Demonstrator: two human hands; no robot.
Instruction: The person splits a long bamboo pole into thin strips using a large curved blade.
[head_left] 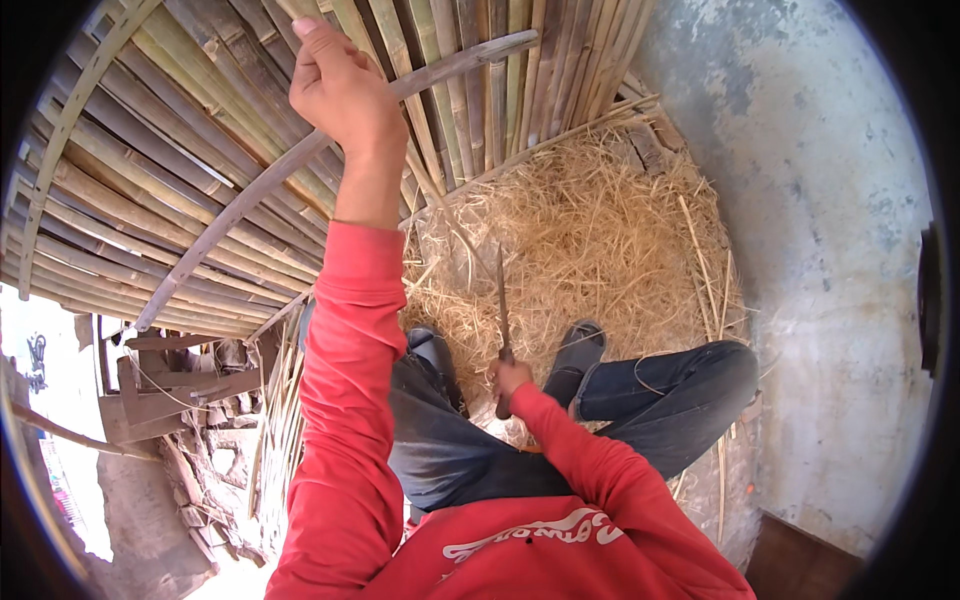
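My left hand (345, 92) is raised at the upper left, its fingers closed around a thin bamboo strip (462, 232). The strip slants down from that hand to the tip of the knife. Low between my legs, my right hand (512, 378) is wrapped around the handle of a long, narrow knife (503, 315). Its dark blade points away from me, over the shavings, and the strip appears to meet it near the tip. Whether they touch I cannot tell.
A bamboo slat wall (220, 200) with a curved crosspiece (230, 215) rises on the left and ahead. Pale shavings (590, 230) cover the ground there. A grey-blue wall (800, 200) stands at right. Thin strips (280, 430) and broken timber (180, 385) lie at left.
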